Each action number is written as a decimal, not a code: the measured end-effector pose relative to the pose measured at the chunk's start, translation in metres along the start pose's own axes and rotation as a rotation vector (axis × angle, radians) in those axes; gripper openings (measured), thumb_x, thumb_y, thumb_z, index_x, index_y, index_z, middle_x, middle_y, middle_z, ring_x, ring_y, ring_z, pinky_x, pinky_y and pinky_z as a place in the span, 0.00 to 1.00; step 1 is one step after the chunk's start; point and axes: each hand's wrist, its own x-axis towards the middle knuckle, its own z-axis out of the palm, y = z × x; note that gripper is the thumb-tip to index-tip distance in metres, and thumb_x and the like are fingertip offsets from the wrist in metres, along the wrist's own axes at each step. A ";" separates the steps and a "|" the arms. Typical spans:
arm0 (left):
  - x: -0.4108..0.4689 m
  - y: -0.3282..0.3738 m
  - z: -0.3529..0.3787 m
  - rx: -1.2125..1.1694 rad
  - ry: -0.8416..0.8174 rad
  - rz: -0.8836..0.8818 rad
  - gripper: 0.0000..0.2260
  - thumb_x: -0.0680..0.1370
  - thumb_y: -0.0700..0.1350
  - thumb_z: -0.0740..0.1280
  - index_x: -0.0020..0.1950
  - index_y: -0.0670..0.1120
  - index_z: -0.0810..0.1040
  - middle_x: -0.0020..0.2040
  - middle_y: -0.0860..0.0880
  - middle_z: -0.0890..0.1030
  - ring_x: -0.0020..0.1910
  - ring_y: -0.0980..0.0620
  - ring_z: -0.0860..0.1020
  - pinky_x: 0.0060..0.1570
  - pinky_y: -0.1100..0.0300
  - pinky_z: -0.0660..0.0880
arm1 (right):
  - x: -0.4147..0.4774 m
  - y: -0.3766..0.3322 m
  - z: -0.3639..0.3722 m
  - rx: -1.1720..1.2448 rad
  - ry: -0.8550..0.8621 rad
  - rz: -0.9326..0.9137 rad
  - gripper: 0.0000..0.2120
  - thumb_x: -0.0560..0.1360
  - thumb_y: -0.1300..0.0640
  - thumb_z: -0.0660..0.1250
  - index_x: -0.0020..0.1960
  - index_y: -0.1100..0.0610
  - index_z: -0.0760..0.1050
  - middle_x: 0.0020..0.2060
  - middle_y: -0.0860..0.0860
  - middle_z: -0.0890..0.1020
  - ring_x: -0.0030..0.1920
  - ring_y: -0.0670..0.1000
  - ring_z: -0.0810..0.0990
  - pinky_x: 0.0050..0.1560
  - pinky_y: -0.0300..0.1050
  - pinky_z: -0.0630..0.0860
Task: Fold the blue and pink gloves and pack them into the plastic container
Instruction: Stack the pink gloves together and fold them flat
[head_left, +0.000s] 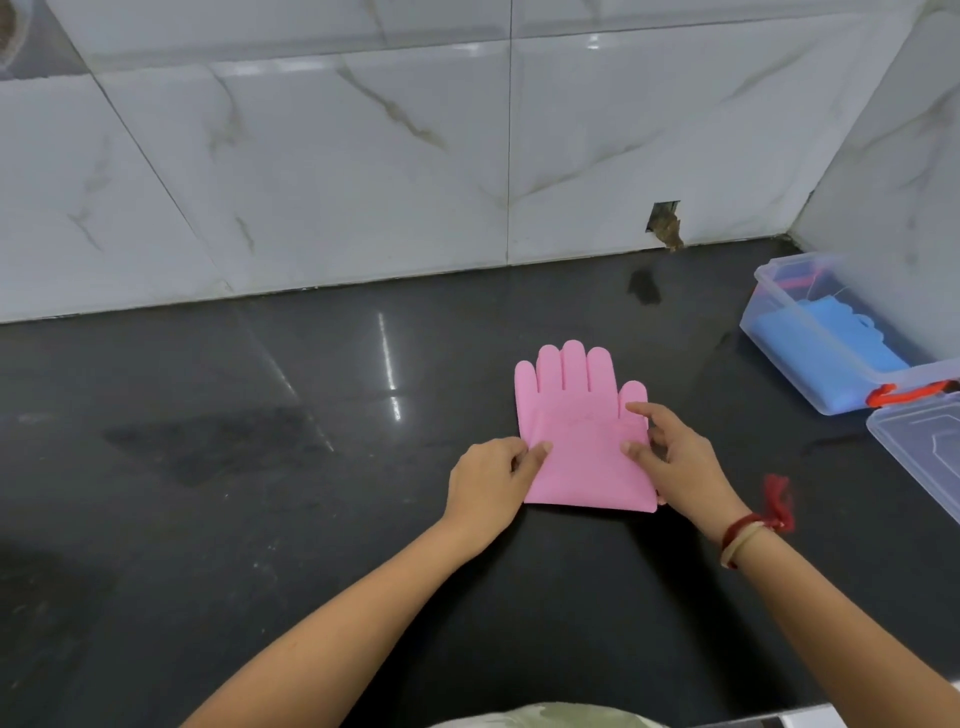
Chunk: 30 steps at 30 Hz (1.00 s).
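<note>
Seen from the head camera, the pink glove (582, 431) lay flat on the dark counter (260, 467) straight in front of the person, its long axis running away from them, fingertips toward the tiled wall and its near end looking doubled over the palm. The left hand (491, 478) pinched the glove's left edge, thumb on top and fingers curled at the side. The right hand (675, 457) held the right edge, thumb and forefinger lying on the pink surface and the other fingers curled at the rim; whether they reached underneath could not be told. The glove thus sat between the two hands, each on one long side. The plastic container (779, 332) stood open, well apart to the right and farther back, with a blue glove (826, 343) already inside and its lid (924, 447) just beside it. The right hand was the nearer one to it, so carrying the folded glove over would probably fall to that hand.
</note>
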 end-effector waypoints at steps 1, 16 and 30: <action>0.002 0.002 -0.002 -0.002 -0.005 -0.020 0.22 0.79 0.59 0.60 0.30 0.49 0.63 0.25 0.54 0.66 0.24 0.56 0.64 0.27 0.60 0.62 | 0.001 -0.001 0.000 -0.084 0.038 -0.016 0.24 0.75 0.55 0.66 0.69 0.49 0.65 0.60 0.55 0.77 0.58 0.53 0.76 0.57 0.48 0.72; 0.008 0.007 0.014 0.597 -0.415 0.581 0.41 0.77 0.66 0.54 0.78 0.43 0.43 0.79 0.45 0.45 0.78 0.48 0.43 0.74 0.54 0.36 | -0.013 -0.013 0.005 -0.450 0.181 -0.486 0.19 0.75 0.57 0.66 0.65 0.60 0.72 0.62 0.56 0.75 0.61 0.57 0.74 0.62 0.49 0.70; 0.046 -0.029 -0.025 0.660 -0.494 0.775 0.39 0.77 0.67 0.54 0.79 0.46 0.44 0.78 0.49 0.46 0.77 0.55 0.44 0.75 0.58 0.38 | -0.020 0.035 0.001 -0.681 -0.201 -0.380 0.44 0.68 0.24 0.46 0.74 0.46 0.37 0.74 0.41 0.42 0.73 0.38 0.37 0.73 0.40 0.35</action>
